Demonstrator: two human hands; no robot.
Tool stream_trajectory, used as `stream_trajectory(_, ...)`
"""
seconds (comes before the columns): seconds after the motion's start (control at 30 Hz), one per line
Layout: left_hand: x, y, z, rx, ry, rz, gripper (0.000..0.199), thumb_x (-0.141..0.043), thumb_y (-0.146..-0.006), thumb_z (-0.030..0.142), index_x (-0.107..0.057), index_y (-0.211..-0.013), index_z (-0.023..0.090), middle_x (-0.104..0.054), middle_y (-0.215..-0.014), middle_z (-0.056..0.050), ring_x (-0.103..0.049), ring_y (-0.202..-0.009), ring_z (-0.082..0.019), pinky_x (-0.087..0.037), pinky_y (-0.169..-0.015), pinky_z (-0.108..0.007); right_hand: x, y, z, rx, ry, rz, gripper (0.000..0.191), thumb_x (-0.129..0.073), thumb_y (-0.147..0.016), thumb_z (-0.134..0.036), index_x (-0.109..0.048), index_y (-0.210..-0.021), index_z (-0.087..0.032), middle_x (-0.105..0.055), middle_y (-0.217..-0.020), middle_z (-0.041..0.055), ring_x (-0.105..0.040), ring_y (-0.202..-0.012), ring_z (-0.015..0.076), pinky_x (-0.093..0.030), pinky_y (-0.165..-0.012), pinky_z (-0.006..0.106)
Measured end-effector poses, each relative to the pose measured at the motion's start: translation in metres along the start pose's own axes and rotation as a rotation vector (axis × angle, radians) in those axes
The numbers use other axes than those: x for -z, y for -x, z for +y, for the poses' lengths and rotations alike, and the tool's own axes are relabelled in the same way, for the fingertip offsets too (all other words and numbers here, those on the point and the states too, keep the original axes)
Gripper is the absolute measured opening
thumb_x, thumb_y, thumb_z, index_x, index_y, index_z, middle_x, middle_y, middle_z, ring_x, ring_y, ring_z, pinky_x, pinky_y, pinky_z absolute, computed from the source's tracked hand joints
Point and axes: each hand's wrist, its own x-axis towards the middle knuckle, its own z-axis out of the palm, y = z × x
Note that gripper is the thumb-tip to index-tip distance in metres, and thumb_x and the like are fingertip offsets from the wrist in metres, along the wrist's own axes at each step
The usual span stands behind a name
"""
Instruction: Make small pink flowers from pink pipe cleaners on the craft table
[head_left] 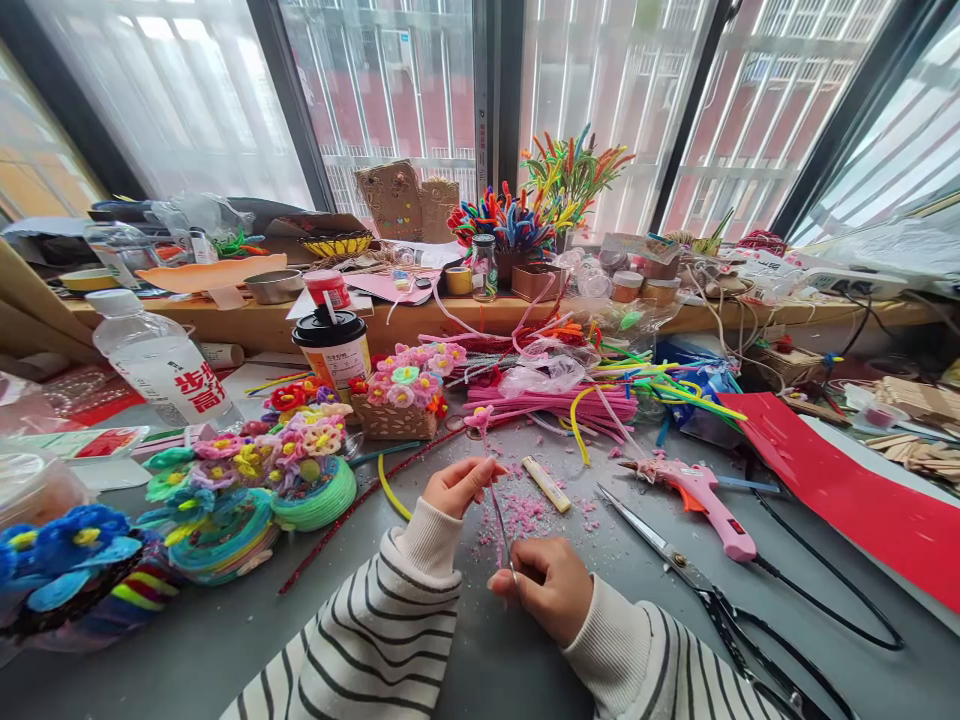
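Between the thumb and fingers of my left hand (463,487) is the stem of a small pink pipe-cleaner flower (480,416), its head pointing up and away. My right hand (551,588) is closed, lower and to the right, around a slim grey metal tool (502,528) whose far end reaches up to the stem just under my left fingers. Whether it is tweezers or a small blade I cannot tell. Pink fuzz clippings (525,512) lie scattered on the grey table beneath, around a short cream-coloured stick (546,484).
Large scissors (679,562) lie partly open right of my right hand, near a pink glue gun (705,495) with its black cord. Flower-covered baskets (315,490) and a plastic bottle (161,355) stand left. Bundled pipe cleaners (555,400) lie behind; red sheet (847,490) at right.
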Motion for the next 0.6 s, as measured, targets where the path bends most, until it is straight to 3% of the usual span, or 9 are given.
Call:
stream_trajectory(0.17, 0.0028, -0.0022, -0.0019, -0.010, -0.037, 0.042, 0.030, -0.062, -0.048, 0.041, -0.064, -0.056, 0.012, -0.047, -0.047, 0.002, -0.036, -0.041, -0.004, -0.024, -0.040, -0.018, 0.0006, -0.0014, -0.0006, -0.002, -0.056, 0.062, 0.045, -0.043, -0.066, -0.051, -0.026, -0.039, -0.019, -0.040, -0.036, -0.0034, -0.043, -0.039, 0.0084, -0.029, -0.039, 0.018)
stream_trajectory(0.4, 0.0020, -0.0008, 0.0008, -0.003, 0.010, 0.049, 0.029, -0.062, -0.049, 0.041, -0.061, -0.055, 0.012, -0.049, -0.048, 0.002, -0.036, -0.040, -0.004, -0.025, -0.040, -0.018, 0.0006, -0.0007, -0.0023, -0.002, -0.054, 0.053, 0.047, -0.037, -0.067, -0.055, -0.039, -0.040, -0.016, -0.046, -0.038, -0.0012, -0.036, -0.037, 0.0070, -0.027, -0.037, 0.019)
stream_trajectory(0.6, 0.0010, 0.0006, 0.0015, -0.030, 0.025, 0.002, 0.031, -0.061, -0.050, 0.042, -0.054, -0.046, 0.012, -0.045, -0.044, 0.003, -0.036, -0.039, -0.003, -0.025, -0.041, -0.018, 0.0015, 0.0015, -0.0014, 0.068, -0.061, -0.002, 0.061, -0.020, -0.068, -0.063, -0.050, -0.049, -0.014, -0.037, -0.041, -0.0022, -0.032, -0.039, 0.0074, -0.023, -0.038, 0.020)
